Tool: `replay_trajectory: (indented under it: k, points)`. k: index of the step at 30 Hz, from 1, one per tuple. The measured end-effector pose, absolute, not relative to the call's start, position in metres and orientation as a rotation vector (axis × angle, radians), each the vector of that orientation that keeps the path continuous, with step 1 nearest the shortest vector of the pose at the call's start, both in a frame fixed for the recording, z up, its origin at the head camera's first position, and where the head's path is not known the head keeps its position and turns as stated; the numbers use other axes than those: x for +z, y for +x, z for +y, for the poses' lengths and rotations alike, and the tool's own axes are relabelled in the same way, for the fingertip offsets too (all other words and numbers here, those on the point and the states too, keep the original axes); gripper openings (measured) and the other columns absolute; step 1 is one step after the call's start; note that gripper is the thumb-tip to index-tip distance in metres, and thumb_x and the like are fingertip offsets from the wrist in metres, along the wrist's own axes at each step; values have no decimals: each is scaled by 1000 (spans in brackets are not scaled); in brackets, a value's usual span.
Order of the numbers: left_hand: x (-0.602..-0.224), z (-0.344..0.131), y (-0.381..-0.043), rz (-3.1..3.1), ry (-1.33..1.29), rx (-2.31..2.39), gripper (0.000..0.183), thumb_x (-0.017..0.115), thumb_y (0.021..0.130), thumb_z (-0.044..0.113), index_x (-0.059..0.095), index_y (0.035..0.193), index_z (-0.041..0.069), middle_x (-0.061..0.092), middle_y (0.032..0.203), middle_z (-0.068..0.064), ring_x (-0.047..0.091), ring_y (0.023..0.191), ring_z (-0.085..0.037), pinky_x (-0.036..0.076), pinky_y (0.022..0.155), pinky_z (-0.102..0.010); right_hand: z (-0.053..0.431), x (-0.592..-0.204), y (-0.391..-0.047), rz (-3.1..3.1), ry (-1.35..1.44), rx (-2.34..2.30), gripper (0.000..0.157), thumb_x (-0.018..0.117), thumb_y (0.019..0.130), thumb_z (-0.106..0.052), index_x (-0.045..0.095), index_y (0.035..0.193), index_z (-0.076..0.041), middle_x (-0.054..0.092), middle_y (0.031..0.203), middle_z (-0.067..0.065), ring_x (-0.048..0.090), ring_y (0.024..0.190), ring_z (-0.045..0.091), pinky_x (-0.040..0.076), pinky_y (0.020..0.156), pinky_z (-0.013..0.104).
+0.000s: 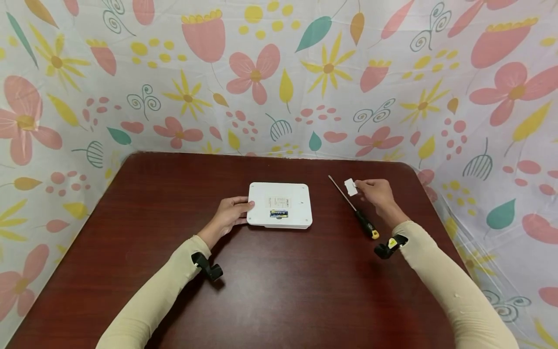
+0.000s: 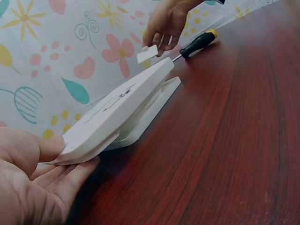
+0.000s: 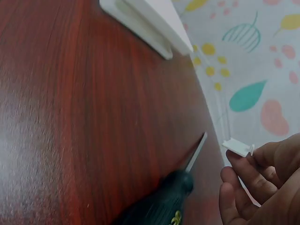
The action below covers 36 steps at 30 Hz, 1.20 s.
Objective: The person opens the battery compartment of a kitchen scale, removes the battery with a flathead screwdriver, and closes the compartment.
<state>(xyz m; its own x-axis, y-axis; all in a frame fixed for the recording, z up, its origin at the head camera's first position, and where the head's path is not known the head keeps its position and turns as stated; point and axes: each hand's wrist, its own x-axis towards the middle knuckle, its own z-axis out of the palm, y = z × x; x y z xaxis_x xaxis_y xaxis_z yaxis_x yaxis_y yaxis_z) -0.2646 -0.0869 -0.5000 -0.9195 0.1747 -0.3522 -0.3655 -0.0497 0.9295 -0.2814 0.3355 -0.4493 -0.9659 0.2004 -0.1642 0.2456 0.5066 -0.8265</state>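
Observation:
A white flat device (image 1: 296, 196) with rounded corners lies underside up, showing a printed label and an open battery compartment with batteries (image 1: 279, 213) in it. My left hand (image 1: 227, 213) grips its left edge, thumb on top and fingers beneath. The left wrist view shows the device's upper slab (image 2: 112, 122) tilted, with a second white plate (image 2: 145, 117) under it. To the right, my right hand (image 1: 378, 195) pinches a small white battery cover (image 1: 350, 187) between thumb and fingers, above the table. In the right wrist view the cover (image 3: 238, 147) has a small tab at one end.
A screwdriver (image 1: 365, 224) with a dark green and yellow handle lies on the dark red wooden table (image 1: 279, 281), between the device and my right hand. Behind the table hangs a flower-patterned cloth (image 1: 261, 121). Each sleeved wrist carries a black strap mount (image 1: 207, 266).

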Motion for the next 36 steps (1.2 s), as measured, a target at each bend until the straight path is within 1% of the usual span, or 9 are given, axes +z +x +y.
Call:
replay_trajectory:
  k: [5, 7, 12, 15, 20, 25, 29, 32, 36]
  points:
    - [-501, -87, -264, 1867, -201, 2026, 43, 68, 100, 13, 58, 140, -3, 71, 114, -15, 73, 84, -17, 62, 73, -31, 347, -455, -281, 2691, 490, -1435, 47, 58, 105, -36, 69, 125, 5, 69, 99, 6, 67, 82, 12, 61, 73, 26]
    - [-501, -87, -264, 1857, -203, 2036, 43, 68, 100, 12, 58, 139, -4, 71, 112, -14, 73, 83, -17, 62, 73, -30, 351, -456, -281, 2678, 534, -1435, 47, 59, 104, -34, 68, 126, 7, 72, 102, 8, 69, 81, 11, 62, 75, 28]
    - [-502, -86, -265, 1841, -204, 2053, 43, 68, 100, 10, 58, 138, -6, 72, 107, -12, 72, 81, -17, 62, 71, -29, 359, -457, -279, 2631, 580, -1433, 45, 59, 103, -27, 65, 128, 10, 71, 121, 22, 70, 81, 7, 63, 78, 30]
    - [-502, -86, -265, 1841, -200, 2056, 44, 69, 99, 10, 58, 138, -6, 72, 105, -11, 72, 81, -16, 62, 71, -29, 363, -459, -279, 2645, 565, -1380, 45, 59, 104, -27, 66, 128, 11, 67, 126, 26, 71, 86, 11, 63, 78, 30]
    - [-501, -87, -265, 1836, -198, 2057, 44, 69, 99, 10, 57, 138, -7, 72, 105, -11, 72, 82, -16, 62, 72, -30, 365, -460, -279, 2674, 550, -1353, 44, 59, 103, -26, 67, 125, 11, 72, 117, 24, 74, 94, 21, 63, 78, 32]
    - [-500, -87, -265, 1843, -187, 2054, 45, 69, 99, 11, 57, 139, -6, 72, 107, -11, 72, 83, -15, 62, 73, -30, 366, -459, -282, 2650, 618, -1381, 43, 63, 100, -25, 68, 122, 11, 78, 99, 14, 74, 83, 15, 64, 76, 34]
    - [-499, -87, -265, 1844, -192, 2050, 45, 69, 99, 11, 57, 139, -6, 71, 110, -13, 72, 84, -16, 62, 74, -30, 369, -457, -285, 2603, 695, -1409, 42, 64, 97, -24, 68, 122, 10, 78, 82, 1, 74, 78, 13, 64, 75, 33]
    - [-499, -87, -266, 1841, -203, 2049, 45, 69, 99, 11, 57, 139, -6, 71, 110, -13, 72, 84, -16, 62, 74, -31, 370, -456, -285, 2605, 706, -1390, 42, 63, 96, -23, 67, 124, 9, 78, 82, 0, 75, 83, 17, 64, 75, 34]
    - [-498, -87, -265, 1835, -207, 2053, 45, 69, 99, 10, 57, 139, -6, 71, 110, -14, 72, 83, -16, 62, 73, -30, 370, -453, -283, 2631, 673, -1344, 43, 62, 97, -23, 67, 125, 10, 78, 98, 11, 75, 92, 24, 64, 78, 37]
